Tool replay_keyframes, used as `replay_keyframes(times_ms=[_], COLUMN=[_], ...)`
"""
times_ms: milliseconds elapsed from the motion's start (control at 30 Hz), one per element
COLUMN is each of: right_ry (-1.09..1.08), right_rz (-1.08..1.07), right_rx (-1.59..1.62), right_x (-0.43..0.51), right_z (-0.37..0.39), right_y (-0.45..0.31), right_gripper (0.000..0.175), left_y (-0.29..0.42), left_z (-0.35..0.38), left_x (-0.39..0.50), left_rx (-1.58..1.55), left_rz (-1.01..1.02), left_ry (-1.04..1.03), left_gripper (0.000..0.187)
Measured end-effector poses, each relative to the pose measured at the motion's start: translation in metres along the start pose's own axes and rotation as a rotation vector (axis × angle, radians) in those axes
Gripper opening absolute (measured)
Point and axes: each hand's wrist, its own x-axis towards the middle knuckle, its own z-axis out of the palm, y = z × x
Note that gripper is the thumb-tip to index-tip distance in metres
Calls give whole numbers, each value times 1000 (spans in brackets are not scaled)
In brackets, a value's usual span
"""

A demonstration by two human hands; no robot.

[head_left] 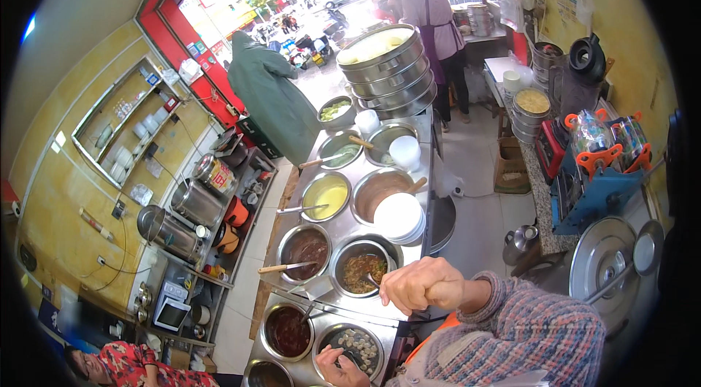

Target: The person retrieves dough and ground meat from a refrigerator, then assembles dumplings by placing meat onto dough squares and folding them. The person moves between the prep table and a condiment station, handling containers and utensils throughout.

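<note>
My right hand [424,284] is closed around the handle of a metal spoon [372,279], whose bowl end rests in a steel pot of chopped, cooked filling [361,272]. Over the near edge of a round steel pot with pale slices in dark liquid [358,346], my left hand [340,368] hovers with fingers apart and holds nothing visible. A pot of dark red sauce [287,330] with a ladle stands left of that one. A stack of white bowls [400,217] sits just beyond my right hand.
More pots line the steel counter [342,305], including one of yellow liquid [326,197]. Stacked steamers [386,69] rise at its far end. A person in a green raincoat [263,86] and one in a purple apron [432,31] stand beyond; another in red [126,368] is lower left.
</note>
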Motion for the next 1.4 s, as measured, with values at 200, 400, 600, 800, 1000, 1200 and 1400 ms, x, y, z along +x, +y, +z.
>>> replay_keyframes(times_ms=[200,400,600,800,1000,1200,1400], right_ry=[-131,-436,-303,-161,-73,-79,-75], right_rz=[396,591,526,797,1133,1140,1118], right_rx=[-469,-471,-489,-366,-174,-122,-63], right_x=[-24,-63,-73,-82,-87,-89,-89], right_z=[-3,5,2,1,-2,-12,-17], right_y=[21,41,39,37,40,38,33], right_gripper=[17,25,14,19,26,27,18], left_y=[26,82,89,67,68,58,49], left_z=[30,31,33,47,47,56,70], left_x=[-1,14,23,17,18,8,4], left_rx=[-98,-615,-726,-337,-297,-266,-233], left_rz=[46,-237,-391,93,148,72,143], left_ry=[-197,-677,-722,-606,-607,-688,-682], left_gripper=[16,20,26,28,28,26,20])
